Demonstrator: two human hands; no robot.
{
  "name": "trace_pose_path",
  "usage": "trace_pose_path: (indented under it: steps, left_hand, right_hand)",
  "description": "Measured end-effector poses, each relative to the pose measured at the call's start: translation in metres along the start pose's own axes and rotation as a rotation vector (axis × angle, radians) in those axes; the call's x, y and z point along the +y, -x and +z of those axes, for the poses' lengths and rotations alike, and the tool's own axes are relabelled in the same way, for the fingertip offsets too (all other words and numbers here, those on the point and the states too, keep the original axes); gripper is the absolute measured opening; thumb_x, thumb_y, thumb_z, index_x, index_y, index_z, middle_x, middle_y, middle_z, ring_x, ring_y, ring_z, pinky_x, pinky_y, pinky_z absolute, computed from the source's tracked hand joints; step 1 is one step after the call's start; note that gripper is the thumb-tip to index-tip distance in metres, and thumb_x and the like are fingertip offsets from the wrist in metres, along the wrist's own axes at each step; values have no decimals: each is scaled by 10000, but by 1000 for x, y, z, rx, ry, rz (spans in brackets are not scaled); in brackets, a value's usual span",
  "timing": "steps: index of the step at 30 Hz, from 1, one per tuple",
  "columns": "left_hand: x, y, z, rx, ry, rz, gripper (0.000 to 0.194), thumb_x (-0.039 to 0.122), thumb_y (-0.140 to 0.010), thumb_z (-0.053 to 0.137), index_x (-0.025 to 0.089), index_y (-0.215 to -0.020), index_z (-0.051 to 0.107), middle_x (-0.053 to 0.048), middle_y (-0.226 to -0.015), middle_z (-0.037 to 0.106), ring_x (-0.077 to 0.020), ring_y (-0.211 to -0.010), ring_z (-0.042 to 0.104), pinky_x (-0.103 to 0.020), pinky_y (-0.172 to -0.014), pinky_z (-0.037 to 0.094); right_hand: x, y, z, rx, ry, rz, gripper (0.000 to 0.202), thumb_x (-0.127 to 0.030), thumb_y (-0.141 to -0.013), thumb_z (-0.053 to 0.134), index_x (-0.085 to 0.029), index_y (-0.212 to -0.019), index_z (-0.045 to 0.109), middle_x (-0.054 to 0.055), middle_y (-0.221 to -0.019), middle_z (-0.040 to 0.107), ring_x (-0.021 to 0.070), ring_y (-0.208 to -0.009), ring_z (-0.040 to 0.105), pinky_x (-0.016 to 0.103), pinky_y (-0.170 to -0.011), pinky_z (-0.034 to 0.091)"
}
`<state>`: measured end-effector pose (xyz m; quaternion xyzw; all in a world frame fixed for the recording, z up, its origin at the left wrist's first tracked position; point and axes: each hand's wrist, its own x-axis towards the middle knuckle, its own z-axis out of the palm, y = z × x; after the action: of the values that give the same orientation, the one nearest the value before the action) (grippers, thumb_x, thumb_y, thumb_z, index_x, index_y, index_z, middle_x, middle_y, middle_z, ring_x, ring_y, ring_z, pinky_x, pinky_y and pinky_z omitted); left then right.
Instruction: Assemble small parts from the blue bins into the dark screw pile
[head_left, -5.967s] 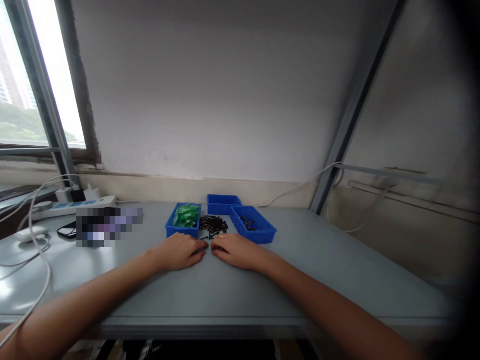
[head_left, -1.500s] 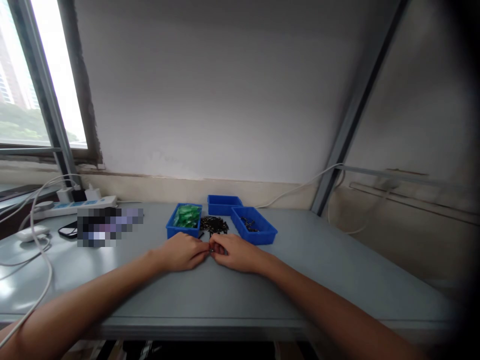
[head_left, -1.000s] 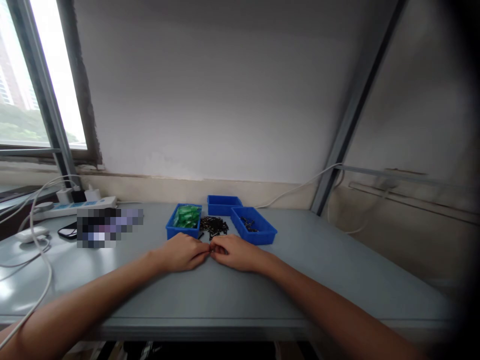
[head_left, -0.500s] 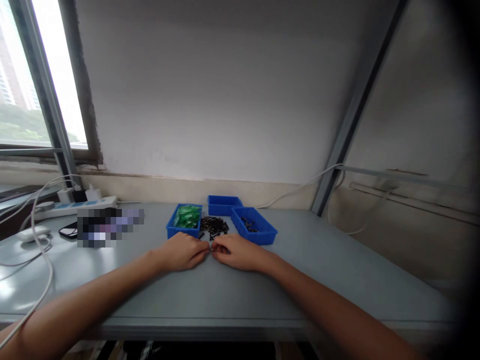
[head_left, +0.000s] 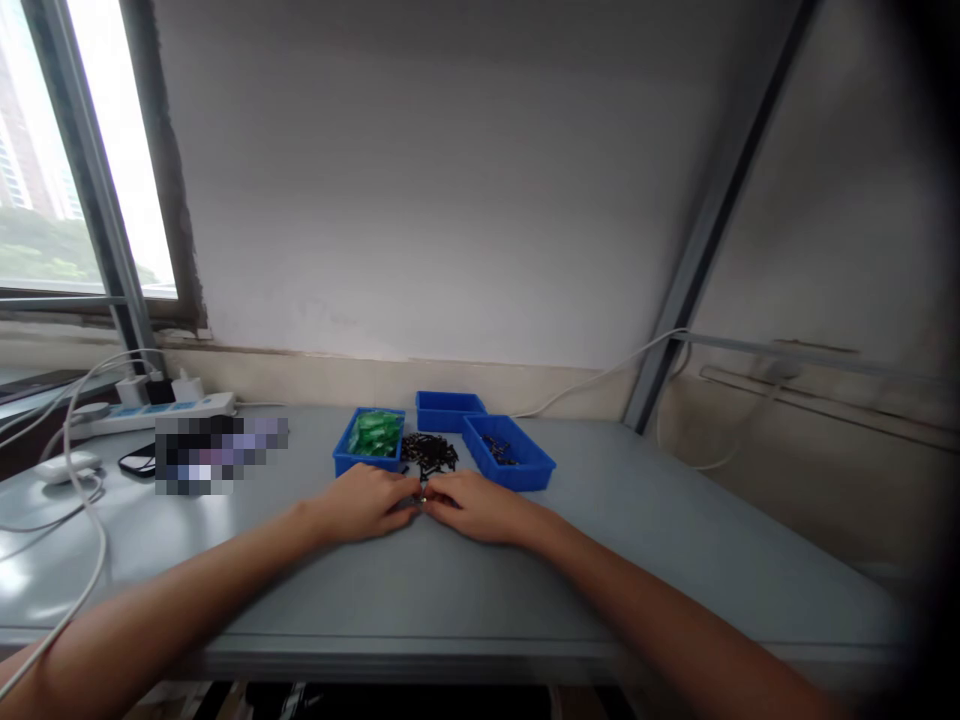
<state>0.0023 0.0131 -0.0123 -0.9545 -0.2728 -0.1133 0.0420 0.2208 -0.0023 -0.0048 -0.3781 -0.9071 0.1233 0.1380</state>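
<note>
Fingertip to fingertip, my left hand and my right hand meet low over the table in front of a pile of small black screws. Both hands are closed in a pinch. A tiny shiny piece shows between the fingertips, too small to name. Just behind my left hand stands a blue bin with green plastic packets in it. A second blue bin, beyond my right hand, holds several small dark screws.
A third blue bin stands at the back near the wall. On the left are a white power strip with plugs, a loose white cable, a white adapter and a blurred-out item. A metal post rises at the right.
My fingertips have shifted slightly, and the shiny piece between them shows a little more. The bins and the pile stay where they were.
</note>
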Motion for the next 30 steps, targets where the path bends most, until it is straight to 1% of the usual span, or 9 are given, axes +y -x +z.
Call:
trace_pose_path:
  steps: [7,13,18,25,30]
  left_hand:
    - [-2,0,2,41,9,55,100,266,-974,568,184,-1003,616,-48,-909,702,-210,-788,680,-275,-648,473]
    - [-3,0,4,82,-21,71,143,284,-1007,540,178,-982,632,-43,-870,700,-199,-746,669,-270,-619,458]
    - [-5,0,6,102,-29,80,156,285,-1012,526,177,-978,633,-39,-863,695,-195,-740,665,-267,-615,454]
    - [-6,0,6,124,-32,99,173,284,-1011,516,179,-940,633,-34,-824,686,-186,-709,656,-265,-588,426]
    - [-7,0,7,119,-35,114,165,268,-997,534,174,-901,630,-27,-794,680,-181,-688,652,-265,-577,411]
  right_hand:
    - [-2,0,-2,-14,5,-29,204,-230,-1000,530,-153,-866,663,67,-875,706,181,-775,614,290,-689,423]
    - [-4,0,-2,-18,4,-39,217,-233,-1018,509,-152,-942,695,82,-943,733,197,-830,642,299,-752,467]
    - [0,0,0,-12,3,-50,248,-258,-1030,489,-156,-976,709,83,-956,737,202,-840,649,308,-781,487]
    - [3,0,1,-13,-1,-70,246,-253,-1031,488,-158,-971,707,86,-960,733,204,-852,642,316,-779,485]
    - [-1,0,-1,-24,-15,-35,233,-273,-1019,513,-161,-944,702,78,-914,722,196,-784,632,308,-728,471]
